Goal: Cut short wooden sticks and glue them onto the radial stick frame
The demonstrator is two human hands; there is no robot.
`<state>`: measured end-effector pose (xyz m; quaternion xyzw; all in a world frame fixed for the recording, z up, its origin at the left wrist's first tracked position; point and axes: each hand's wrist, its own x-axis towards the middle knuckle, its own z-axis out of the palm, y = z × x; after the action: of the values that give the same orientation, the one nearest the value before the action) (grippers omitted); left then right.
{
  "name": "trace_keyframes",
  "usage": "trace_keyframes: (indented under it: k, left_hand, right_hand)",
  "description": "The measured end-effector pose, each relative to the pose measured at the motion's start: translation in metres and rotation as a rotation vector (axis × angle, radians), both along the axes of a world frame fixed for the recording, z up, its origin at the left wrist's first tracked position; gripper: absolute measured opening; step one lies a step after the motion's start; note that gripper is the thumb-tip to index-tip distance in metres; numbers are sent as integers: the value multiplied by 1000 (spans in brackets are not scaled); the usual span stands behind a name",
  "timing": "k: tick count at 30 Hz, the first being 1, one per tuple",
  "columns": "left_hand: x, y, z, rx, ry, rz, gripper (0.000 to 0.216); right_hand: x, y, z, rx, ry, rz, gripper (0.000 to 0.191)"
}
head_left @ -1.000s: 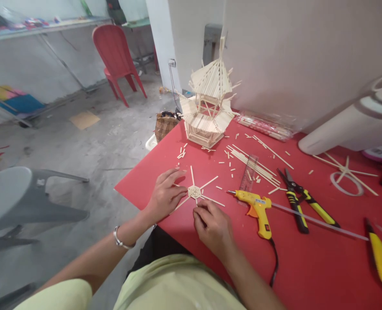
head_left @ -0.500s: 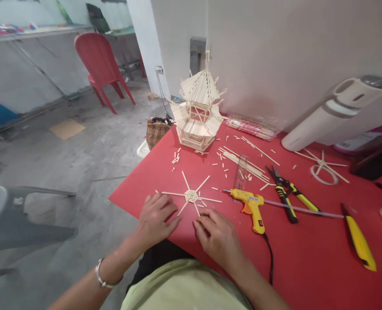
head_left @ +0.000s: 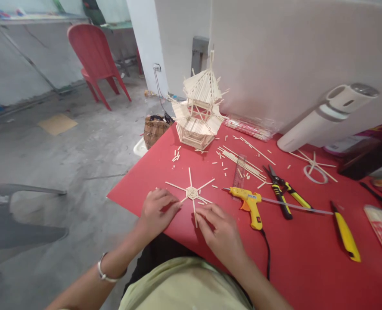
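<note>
A six-armed star of thin wooden sticks [head_left: 191, 193] lies flat near the red table's front edge, with a small ringed hub of short pieces at its centre. My left hand [head_left: 158, 212] is closed, thumb and forefinger at the end of the star's lower-left arm. On the near arm, the fingers of my right hand [head_left: 217, 226] pinch the stick, whose tip sticks out below them. To the right of the star, a yellow glue gun [head_left: 249, 202] rests on its side, a long clear glue stick coming out of its back.
A stick pagoda model [head_left: 199, 112] stands at the back corner. Loose sticks [head_left: 242, 163], a clear ruler [head_left: 239, 172], pliers-like cutters [head_left: 281, 191], a yellow-handled cutter [head_left: 346, 232], another stick star [head_left: 313, 163] over a tape ring, and a white tumbler [head_left: 326, 116] occupy the right.
The stick star has turned a little clockwise between my hands. My right hand's fingers now sit along the near arm, with its tip showing past them. The view has shifted slightly.
</note>
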<state>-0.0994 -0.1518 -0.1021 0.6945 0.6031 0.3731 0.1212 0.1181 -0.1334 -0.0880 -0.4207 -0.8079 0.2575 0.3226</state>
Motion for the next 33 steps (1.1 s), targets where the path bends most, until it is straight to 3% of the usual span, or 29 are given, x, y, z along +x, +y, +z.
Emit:
trace_keyframes:
  k: [5, 15, 22, 24, 30, 33]
  left_hand:
    - [7, 4, 13, -102, -232, -28, 25]
    - [11, 5, 22, -251, -441, -57, 28]
    - [17, 6, 26, -398, -658, -62, 32]
    - [20, 6, 27, -424, -705, -43, 33]
    - [25, 7, 27, -460, -817, 7, 31]
    - [26, 8, 24, -476, -847, -3, 30]
  right_hand:
    - [-20, 10, 8, -196, 181, 10, 19]
    - [-27, 20, 11, -171, 222, 90, 18]
    - [-27, 19, 17, -513, 402, 79, 23]
    - [-26, 19, 17, -505, 407, 78, 22]
    - [-27, 19, 16, -285, 271, 15, 20]
    - [-28, 19, 18, -323, 270, -9, 19]
